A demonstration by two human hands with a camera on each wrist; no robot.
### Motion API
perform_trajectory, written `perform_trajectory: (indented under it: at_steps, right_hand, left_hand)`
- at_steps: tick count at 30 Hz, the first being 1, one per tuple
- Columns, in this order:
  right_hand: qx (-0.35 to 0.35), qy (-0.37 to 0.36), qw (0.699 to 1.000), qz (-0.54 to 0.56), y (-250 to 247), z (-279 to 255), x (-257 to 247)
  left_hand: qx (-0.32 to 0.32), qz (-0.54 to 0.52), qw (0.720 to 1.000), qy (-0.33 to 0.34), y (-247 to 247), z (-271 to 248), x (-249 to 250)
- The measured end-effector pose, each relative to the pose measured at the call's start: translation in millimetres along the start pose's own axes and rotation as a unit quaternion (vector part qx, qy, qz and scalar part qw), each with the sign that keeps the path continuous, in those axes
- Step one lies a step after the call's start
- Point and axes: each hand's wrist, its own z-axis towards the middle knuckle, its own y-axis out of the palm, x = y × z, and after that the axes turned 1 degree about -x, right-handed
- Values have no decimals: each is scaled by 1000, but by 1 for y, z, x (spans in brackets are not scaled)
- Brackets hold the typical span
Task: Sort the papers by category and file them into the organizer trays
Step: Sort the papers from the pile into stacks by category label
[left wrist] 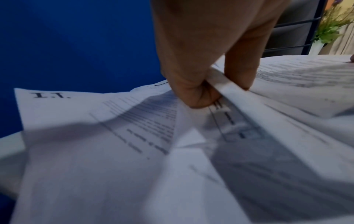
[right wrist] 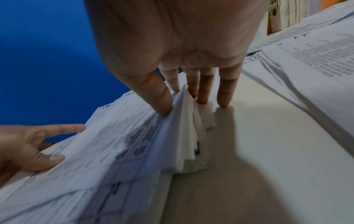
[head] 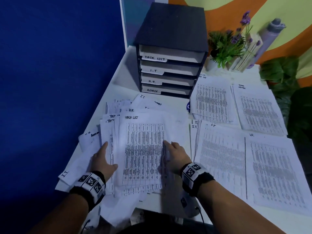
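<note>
Fingers [right wrist: 162,97] pinch papers [head: 143,149]; organizer [head: 170,53], plant [head: 224,46] behind.

The left hand [left wrist: 201,63] pinches a paper edge [left wrist: 226,84] between thumb and curled fingers. Left of the hand lies a sheet [left wrist: 76,121] marked "I.T." (upside down here). Right of the hand, more printed sheets [left wrist: 306,78], with a plant [left wrist: 331,27] beyond.

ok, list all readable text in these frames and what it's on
"TASK LIST": top tray label
"I.T": second tray label
"H.R.": third tray label
"ADMIN": bottom tray label
"TASK LIST": top sheet of held stack
"H.R.": sheet behind it
"I.T.": loose sheet at left
Table print: too blurred.
</note>
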Motion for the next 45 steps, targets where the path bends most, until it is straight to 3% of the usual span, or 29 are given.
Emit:
perform_trajectory:
  at_steps: [3, 7, 12, 17, 22, 26, 31, 36, 38, 39, 42, 45]
  right_hand:
    - [37, 16, 997, 72, 1, 2, -2]
    - [99, 80, 969, 213, -4, 8, -2]
    - [146, 159, 944, 249, -12, 14, 8]
    - [185, 169, 912, 324, -9, 8, 38]
    - [206, 208, 880, 374, -12, -4, 64]
    - [200, 199, 870, 405, -13, -12, 73]
    - [158, 173, 834, 500, -6, -17, 63]
    - [170, 137, 821, 528, -13, -18, 54]
    - [188, 133, 817, 529, -20, -18, 54]
    - [193, 130, 815, 531, -21, -18, 55]
    - [200, 107, 826, 516, -22, -19, 51]
    - [181, 67, 811, 552, -15, -23, 43]
  left_hand:
    - [11, -41, 998, 36, -4, -6, -7]
    - [19, -135, 989, 54, -2, -3, -2]
    - [13, -205, 977, 55, 5, 4, 15]
    - [-13, -189, 981, 50, 9, 13, 14]
    - [13, -152, 987, 50, 10, 17, 11]
    - [20, -121, 992, 32, 13, 16, 18]
    - [9, -115, 992, 53, 23, 3, 34]
    - [-91, -205, 973, 61, 36, -16, 59]
    - [-110, -173, 975, 90, 37, -16, 64]
    - [-92, -131, 982, 100, 34, -14, 65]
    - [61, 56, 993, 86, 16, 1, 55]
    - [99, 125, 987, -30, -1, 16, 28]
